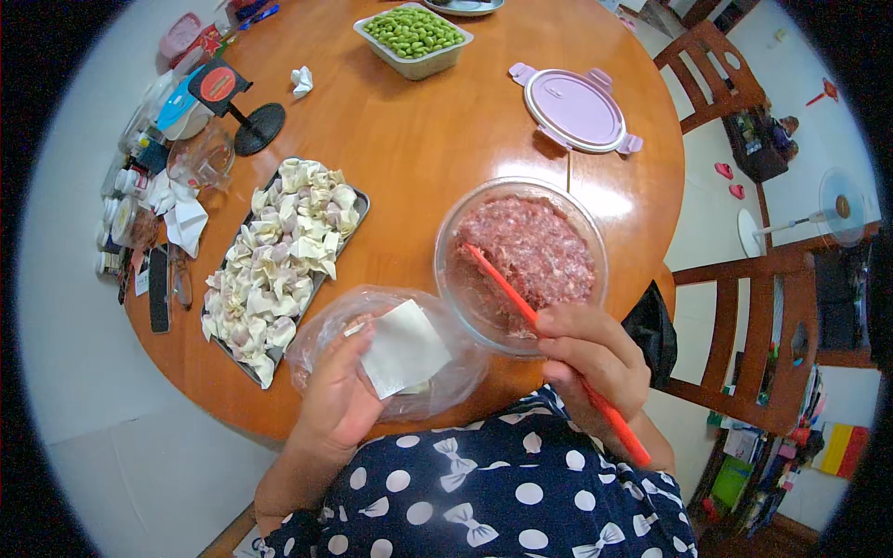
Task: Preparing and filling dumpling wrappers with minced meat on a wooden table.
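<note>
My left hand holds a square, pale wonton wrapper between thumb and fingers, above a crumpled clear plastic bag. My right hand is closed around red chopsticks; whether one or a pair, I cannot tell. Their tip touches the pink minced meat at the left side of a round glass bowl. The bowl's lower left inside shows bare glass. To the left, a dark tray bears several rows of folded wontons.
A lilac lid lies at the back right, near a tub of green beans. Back left stand a black stand, jars and tissues. Wooden chairs stand at the round table's right.
</note>
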Available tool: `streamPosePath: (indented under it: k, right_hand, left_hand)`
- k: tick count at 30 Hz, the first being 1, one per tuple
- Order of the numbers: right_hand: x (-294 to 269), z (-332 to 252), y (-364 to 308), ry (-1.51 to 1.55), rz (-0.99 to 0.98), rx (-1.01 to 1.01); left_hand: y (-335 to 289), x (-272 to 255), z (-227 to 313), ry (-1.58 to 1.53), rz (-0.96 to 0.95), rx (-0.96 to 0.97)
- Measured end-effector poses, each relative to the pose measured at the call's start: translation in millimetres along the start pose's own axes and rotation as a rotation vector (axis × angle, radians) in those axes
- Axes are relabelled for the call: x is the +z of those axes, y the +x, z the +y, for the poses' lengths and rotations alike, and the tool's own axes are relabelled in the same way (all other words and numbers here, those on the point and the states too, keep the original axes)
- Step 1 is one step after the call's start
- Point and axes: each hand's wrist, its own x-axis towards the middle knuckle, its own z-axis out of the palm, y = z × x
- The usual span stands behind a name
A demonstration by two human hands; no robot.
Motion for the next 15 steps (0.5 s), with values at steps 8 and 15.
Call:
streamPosePath:
  k: [8,15]
  right_hand:
    - [13,12,-3,-0.121,-0.07,-0.114]
    - [-3,10,-5,0.005,-0.052,0.129]
  left_hand:
    - [2,5,0,-0.001,-0.029,-0.011]
    - [3,7,-2,0.044,-0.006,0.001]
